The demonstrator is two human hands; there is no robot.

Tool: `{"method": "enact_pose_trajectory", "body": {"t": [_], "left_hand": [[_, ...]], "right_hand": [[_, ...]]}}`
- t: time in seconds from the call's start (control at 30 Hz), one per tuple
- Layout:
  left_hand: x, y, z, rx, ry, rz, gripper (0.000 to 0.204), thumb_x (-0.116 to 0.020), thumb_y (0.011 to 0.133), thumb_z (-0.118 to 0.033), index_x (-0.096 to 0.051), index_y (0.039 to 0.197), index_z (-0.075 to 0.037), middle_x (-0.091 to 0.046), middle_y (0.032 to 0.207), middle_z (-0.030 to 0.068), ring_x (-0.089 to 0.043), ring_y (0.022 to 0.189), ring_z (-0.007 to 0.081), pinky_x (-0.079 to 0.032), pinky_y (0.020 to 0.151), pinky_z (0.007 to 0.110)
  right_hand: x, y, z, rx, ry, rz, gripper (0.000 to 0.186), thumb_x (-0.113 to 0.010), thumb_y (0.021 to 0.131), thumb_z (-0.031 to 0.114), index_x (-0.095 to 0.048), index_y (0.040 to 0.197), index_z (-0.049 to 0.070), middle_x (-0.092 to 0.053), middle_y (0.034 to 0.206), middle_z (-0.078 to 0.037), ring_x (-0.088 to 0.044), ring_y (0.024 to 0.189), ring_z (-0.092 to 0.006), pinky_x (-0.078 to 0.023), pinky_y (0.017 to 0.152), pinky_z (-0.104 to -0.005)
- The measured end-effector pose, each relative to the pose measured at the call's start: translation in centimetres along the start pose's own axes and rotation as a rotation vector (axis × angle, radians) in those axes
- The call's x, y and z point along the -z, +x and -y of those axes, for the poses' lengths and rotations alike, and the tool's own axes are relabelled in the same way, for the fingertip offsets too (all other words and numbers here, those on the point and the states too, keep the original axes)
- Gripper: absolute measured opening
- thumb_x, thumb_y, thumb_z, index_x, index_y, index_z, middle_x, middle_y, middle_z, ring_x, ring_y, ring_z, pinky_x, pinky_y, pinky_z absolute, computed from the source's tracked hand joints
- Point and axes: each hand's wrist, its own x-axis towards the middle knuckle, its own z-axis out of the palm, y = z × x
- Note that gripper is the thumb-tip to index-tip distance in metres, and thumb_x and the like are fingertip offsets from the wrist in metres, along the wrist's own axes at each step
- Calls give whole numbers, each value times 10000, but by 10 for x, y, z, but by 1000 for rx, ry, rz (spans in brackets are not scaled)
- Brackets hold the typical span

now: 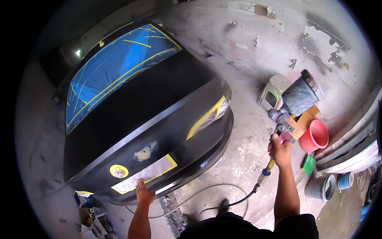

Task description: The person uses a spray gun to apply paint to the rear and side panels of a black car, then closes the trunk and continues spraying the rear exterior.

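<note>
In my right hand (pixel 280 152) is a paint spray gun (pixel 284 122), gripped by its handle. A grey, paint-stained cup (pixel 299 96) sits on top of the gun, and an air hose (pixel 250 196) runs from its lower end. My left hand (pixel 145 193) reaches to the back of a dark car (pixel 135 113). Its fingers are stretched out at the lower edge of the masked plate area (pixel 145 174), which is papered and edged with yellow tape. A pale, uneven patch (pixel 145 151) shows just above that area.
Blue film (pixel 123 65) covers the rear window. A plastic stool (pixel 274 89), red bucket (pixel 314 135), green box (pixel 308 164) and paint pails (pixel 321 187) stand to the right. The hose loops over the floor by my feet. Boxes of supplies (pixel 95 219) lie at lower left.
</note>
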Motion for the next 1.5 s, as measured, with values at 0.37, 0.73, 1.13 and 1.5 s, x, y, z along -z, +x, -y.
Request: {"method": "enact_pose_trajectory", "body": {"t": [0.37, 0.73, 1.13, 1.5], "left_hand": [[8, -11, 1, -21, 8, -83, 830, -621, 733, -255, -216, 1372, 86, -248, 1433, 281, -225, 1364, 347, -173, 1124, 395], [13, -23, 2, -85, -58, -229, 776, -593, 733, -230, -254, 1355, 88, -302, 1397, 302, -300, 1323, 379, -217, 1105, 426], [30, -35, 1, -119, -63, -383, 706, -568, 737, -203, -316, 1310, 125, -367, 1344, 326, -384, 1265, 403, -262, 1083, 433], [48, -42, -4, -130, 29, -393, 690, -561, 759, -225, -330, 1307, 126, -403, 1320, 321, -430, 1235, 379, -300, 1063, 421]], "right_hand": [[-30, -56, -18, 149, 42, -77, 394, -571, 894, 420, -536, 718, 70, -503, 544, -6, -453, 440, -81, -323, 402, -226], [-182, -247, 34, 410, -12, 858, 77, -607, 836, 114, -586, 827, 41, -580, 717, -76, -577, 648, -170, -448, 599, -296], [-129, -266, 33, 153, 101, 52, 385, -519, 923, 403, -556, 968, 22, -530, 594, -33, -471, 453, -92, -356, 413, -223], [-177, -313, 42, 217, 120, 470, 139, -552, 910, 142, -509, 926, 12, -538, 722, -23, -541, 608, -90, -454, 540, -236]]}}
